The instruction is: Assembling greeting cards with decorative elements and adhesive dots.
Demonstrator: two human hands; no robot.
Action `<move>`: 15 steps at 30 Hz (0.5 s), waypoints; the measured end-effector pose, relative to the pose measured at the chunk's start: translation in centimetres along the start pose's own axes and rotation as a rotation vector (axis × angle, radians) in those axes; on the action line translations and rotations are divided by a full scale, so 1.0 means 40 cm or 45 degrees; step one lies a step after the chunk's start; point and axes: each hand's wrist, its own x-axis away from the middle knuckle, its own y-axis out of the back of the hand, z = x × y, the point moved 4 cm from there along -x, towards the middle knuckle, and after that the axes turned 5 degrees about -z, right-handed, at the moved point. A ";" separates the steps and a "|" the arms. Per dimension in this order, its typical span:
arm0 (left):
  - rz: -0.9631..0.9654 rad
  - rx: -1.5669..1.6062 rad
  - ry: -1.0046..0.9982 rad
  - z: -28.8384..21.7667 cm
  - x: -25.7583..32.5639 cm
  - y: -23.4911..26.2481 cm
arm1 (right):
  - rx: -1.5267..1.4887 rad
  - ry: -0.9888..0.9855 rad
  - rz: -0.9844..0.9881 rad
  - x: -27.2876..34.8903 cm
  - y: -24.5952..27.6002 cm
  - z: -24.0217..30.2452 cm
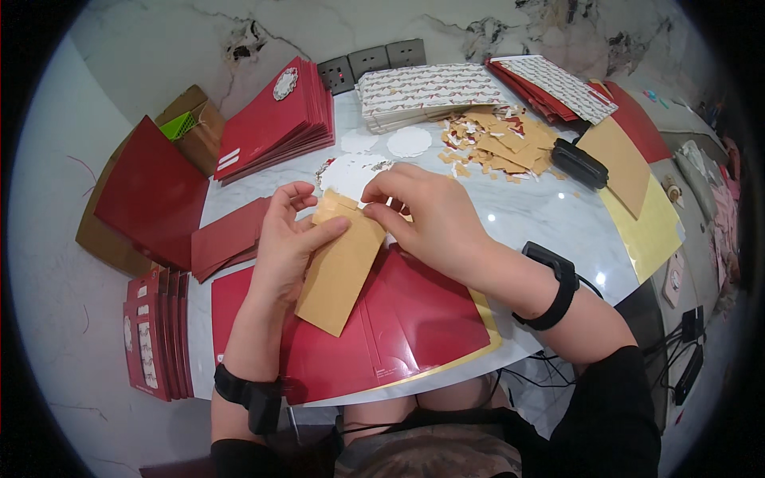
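While the left hand (288,239) grips a tan backing strip (341,267) from the side, thumb across its face, the right hand (426,219) pinches at the strip's top edge, fingertips closed on something too small to identify. Strip sits over flat red card sheets (414,315) at the near table edge. Beyond the hands: white paper doilies (409,142), then a heap of torn tan scraps (498,142), suggesting many strips already peeled. Farther back, a stack of red folded cards (275,119) and patterned sheets (426,88). Much stock apparently remains.
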 end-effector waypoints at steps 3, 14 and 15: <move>0.049 0.049 0.029 -0.002 0.002 -0.013 | -0.024 0.157 -0.085 -0.002 0.007 0.008; 0.312 0.057 -0.257 -0.012 0.024 -0.039 | -0.650 -0.407 0.422 -0.012 -0.006 -0.028; 0.313 0.057 -0.257 -0.013 0.024 -0.039 | -0.650 -0.408 0.421 -0.012 -0.004 -0.024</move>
